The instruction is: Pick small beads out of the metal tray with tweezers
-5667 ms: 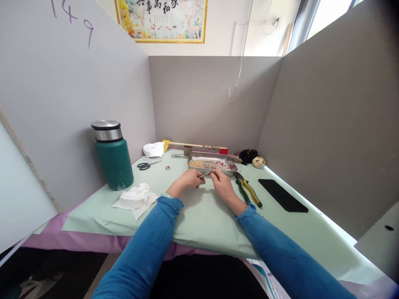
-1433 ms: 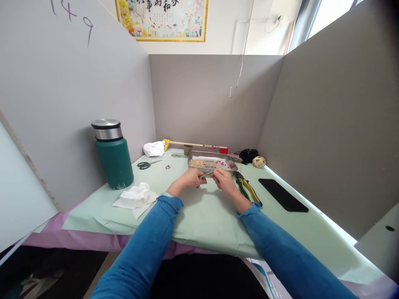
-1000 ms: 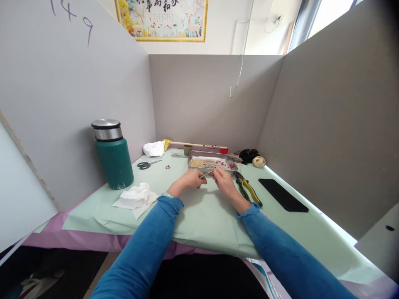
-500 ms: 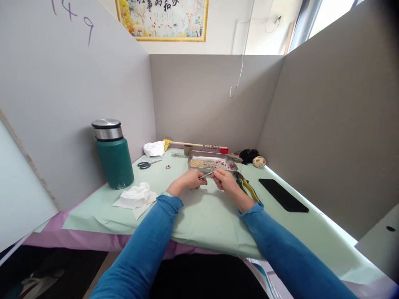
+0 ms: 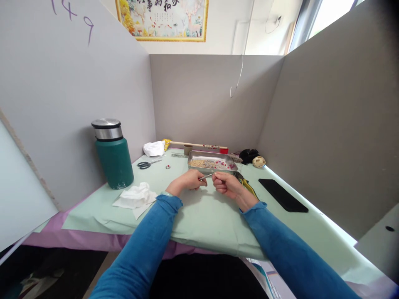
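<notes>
My left hand (image 5: 189,180) is closed around a thin metal needle-like tool (image 5: 206,176) whose tip points right. My right hand (image 5: 227,183) is curled in a pinch at that tip, holding something too small to name. Both hands hover just above the pale green mat (image 5: 199,211), directly in front of a shallow metal tray (image 5: 212,155) that holds small beige and pink beads. Both arms wear blue sleeves.
A green flask (image 5: 114,154) stands at the left, crumpled tissue (image 5: 136,197) in front of it. Scissors (image 5: 147,164) and a white cloth (image 5: 153,148) lie at the back left. Yellow-handled pliers (image 5: 247,187) and a black phone (image 5: 282,194) lie to the right. Grey partitions enclose three sides.
My right hand has turned and shifted slightly right, its fingers curling more into a fist at the tool's tip. My left hand has barely moved.
</notes>
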### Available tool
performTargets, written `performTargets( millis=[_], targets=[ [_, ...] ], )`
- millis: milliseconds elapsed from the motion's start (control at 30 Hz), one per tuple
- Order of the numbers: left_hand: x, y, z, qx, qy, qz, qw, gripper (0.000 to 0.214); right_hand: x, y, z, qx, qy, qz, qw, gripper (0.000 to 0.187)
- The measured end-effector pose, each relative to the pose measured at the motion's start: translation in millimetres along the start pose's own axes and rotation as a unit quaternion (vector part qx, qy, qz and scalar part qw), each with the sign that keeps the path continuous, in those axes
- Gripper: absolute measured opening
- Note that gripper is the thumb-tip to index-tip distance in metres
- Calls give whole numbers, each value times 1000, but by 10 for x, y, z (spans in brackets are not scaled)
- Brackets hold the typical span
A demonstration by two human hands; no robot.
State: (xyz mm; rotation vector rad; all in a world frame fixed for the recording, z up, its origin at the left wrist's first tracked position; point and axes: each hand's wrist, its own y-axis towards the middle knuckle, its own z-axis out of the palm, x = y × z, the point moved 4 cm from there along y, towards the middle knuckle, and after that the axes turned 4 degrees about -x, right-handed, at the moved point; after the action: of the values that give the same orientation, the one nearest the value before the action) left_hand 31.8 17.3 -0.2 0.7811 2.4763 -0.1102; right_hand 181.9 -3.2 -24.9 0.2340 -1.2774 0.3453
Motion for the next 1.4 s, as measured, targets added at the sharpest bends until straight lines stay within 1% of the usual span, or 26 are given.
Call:
performTargets(
  millis=[100,267,467,533,733,867,1067,1233,1400],
  targets=[
    [-11,13,0,-16,8,8,1000,24,-8,5,6,0,33,20,999,18],
    [-33,27,-24,-61,16,4,998,23,0,22,35,-26,60,-4,998,15],
    [-46,23,-61,-84,40,-13,996,22,16,13,66,-44,26,-21,998,16],
    [-50,19,-71,-87,44,-16,995,21,23,6,82,-43,23,-24,999,16],
    [-24,18,-83,-87,39,-20,995,23,40,-4,95,-41,13,-61,997,19],
    [-4,19,-95,-91,36,-20,995,24,37,0,80,-52,1,-69,996,22],
    [10,23,-108,-104,63,-24,992,22,29,3,71,-57,-27,-88,994,28],
    [42,51,-98,-116,90,-13,989,22,24,-7,84,-74,-58,-95,991,32],
    [70,74,-82,-130,107,-10,986,22,14,3,81,-96,-93,-103,986,32]
  ],
)
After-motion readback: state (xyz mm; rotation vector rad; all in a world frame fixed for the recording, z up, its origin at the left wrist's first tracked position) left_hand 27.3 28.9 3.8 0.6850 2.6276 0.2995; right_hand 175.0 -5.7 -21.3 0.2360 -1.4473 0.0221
